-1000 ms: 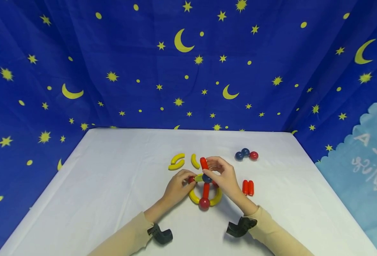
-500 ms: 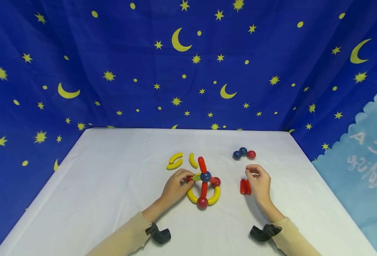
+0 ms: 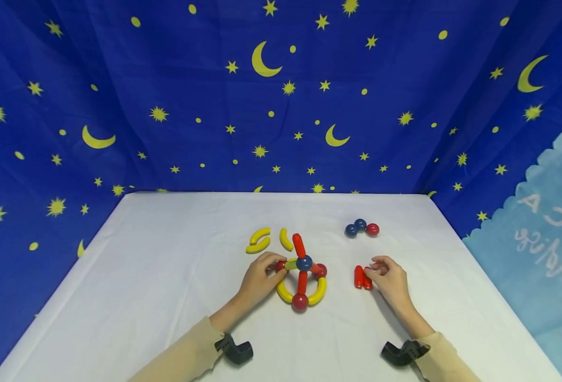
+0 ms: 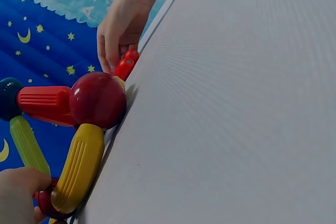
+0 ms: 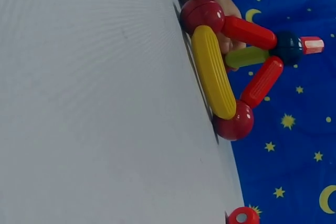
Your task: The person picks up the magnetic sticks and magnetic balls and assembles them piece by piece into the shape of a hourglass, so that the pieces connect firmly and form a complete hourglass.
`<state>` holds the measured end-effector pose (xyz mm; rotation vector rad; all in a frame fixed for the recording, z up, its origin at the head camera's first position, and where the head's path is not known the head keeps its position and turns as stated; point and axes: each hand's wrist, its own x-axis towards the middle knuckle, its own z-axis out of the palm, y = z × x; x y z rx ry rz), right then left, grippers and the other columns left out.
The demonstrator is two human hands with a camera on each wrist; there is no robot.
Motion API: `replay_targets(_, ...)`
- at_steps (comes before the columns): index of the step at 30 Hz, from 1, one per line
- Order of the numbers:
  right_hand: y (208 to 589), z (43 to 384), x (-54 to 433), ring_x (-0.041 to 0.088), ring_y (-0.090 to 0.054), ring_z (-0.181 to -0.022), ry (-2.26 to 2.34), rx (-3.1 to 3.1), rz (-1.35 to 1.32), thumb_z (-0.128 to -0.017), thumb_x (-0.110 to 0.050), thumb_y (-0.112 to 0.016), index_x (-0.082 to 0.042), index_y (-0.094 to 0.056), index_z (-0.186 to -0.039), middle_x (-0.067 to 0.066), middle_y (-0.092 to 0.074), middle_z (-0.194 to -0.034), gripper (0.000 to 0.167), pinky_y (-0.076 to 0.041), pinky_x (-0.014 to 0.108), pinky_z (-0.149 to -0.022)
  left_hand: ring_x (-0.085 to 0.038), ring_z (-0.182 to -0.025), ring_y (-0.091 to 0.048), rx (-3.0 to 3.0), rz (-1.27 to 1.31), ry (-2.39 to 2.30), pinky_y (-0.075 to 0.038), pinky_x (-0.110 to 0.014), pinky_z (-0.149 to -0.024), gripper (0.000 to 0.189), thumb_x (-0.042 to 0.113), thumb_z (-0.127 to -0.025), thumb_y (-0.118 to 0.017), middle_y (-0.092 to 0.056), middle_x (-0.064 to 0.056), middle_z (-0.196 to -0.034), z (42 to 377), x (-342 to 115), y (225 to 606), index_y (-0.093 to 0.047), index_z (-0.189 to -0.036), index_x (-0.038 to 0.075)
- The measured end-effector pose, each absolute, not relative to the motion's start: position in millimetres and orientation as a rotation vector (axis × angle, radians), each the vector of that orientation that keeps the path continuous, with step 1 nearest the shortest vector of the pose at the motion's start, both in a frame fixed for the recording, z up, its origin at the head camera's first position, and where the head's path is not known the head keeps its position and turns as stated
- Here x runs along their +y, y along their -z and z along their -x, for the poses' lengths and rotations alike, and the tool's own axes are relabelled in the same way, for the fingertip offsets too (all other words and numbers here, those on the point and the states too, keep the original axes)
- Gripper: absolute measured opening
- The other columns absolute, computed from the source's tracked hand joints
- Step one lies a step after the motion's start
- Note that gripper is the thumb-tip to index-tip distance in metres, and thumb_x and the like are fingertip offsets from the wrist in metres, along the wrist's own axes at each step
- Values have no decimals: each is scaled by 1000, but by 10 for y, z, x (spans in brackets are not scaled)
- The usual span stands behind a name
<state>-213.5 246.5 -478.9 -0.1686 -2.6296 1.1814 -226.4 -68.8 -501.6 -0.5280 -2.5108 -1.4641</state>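
In the head view, my left hand (image 3: pixel 260 276) pinches a red ball (image 3: pixel 281 265) at the left side of a magnetic ball-and-rod structure. Curved yellow rods (image 3: pixel 317 293) form its ring base, with red balls (image 3: pixel 300 302) at the joints. Red rods (image 3: pixel 302 283) and a yellow-green rod (image 3: pixel 291 264) rise to a blue ball (image 3: pixel 304 263), from which one red rod (image 3: pixel 299 245) stands up, slightly tilted. Over to the right, my right hand (image 3: pixel 391 279) has thumb and fingers at the upper end of one of two loose red rods (image 3: pixel 368 281). The other red rod (image 3: pixel 359 277) lies beside it.
Several loose pieces lie on the white table (image 3: pixel 190 239). Behind the structure are curved yellow rods (image 3: pixel 258 245). Two blue balls (image 3: pixel 351 230) and a red ball (image 3: pixel 372 229) sit together at the back right. A starry blue cloth (image 3: pixel 214 95) hangs behind.
My right hand has let go of the upright red rod on top of the structure and moved right, down to the loose red rods. My left hand keeps its hold.
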Motion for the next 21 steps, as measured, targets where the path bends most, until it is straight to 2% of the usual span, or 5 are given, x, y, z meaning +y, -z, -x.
replay_targets(6,4761,2150,2479,4,-56,-65,-1128,-2664,142,-75,0,-72,8,-64,-109,21,-70,-85,35,-44,15,-58,-19,-91,-64,-2467,537,1505,-52,-23,-76,22,10,-83,-71,-67,-4,-103,2261,-689,5010,-70,-104,10)
replay_targets(12,4593,2222,2407,-9,-54,-64,-1351,-2441,91,-76,6,-68,10,-64,-107,23,-70,-87,31,-46,7,-61,-18,-90,-65,-2483,489,1524,-50,-21,-72,22,10,-82,-72,-68,-3,-102,2258,-698,5010,-70,-104,10)
replay_targets(18,4308,2257,2059,-7,-60,-75,-1663,-2219,-160,-79,9,-67,12,-63,-106,-13,-67,-85,28,-52,11,-68,-18,-90,-64,-2490,482,1521,-49,-20,-71,21,11,-83,-71,-67,-2,-102,2267,-698,5032,-70,-104,11)
replay_targets(19,4265,2250,1988,-6,-61,-78,-1690,-2213,-209,-80,9,-67,12,-63,-107,-17,-65,-88,28,-53,11,-70,-18,-90,-64,-2491,486,1524,-49,-20,-72,22,11,-83,-71,-67,-2,-102,2269,-698,5033,-70,-105,11)
replay_targets(21,4188,2239,1848,-3,-62,-83,-1739,-2196,-303,-81,7,-67,11,-62,-108,-14,-65,-93,28,-54,14,-72,-18,-90,-64,-2491,497,1518,-49,-21,-72,22,12,-83,-71,-68,-2,-102,2277,-693,5033,-70,-105,11)
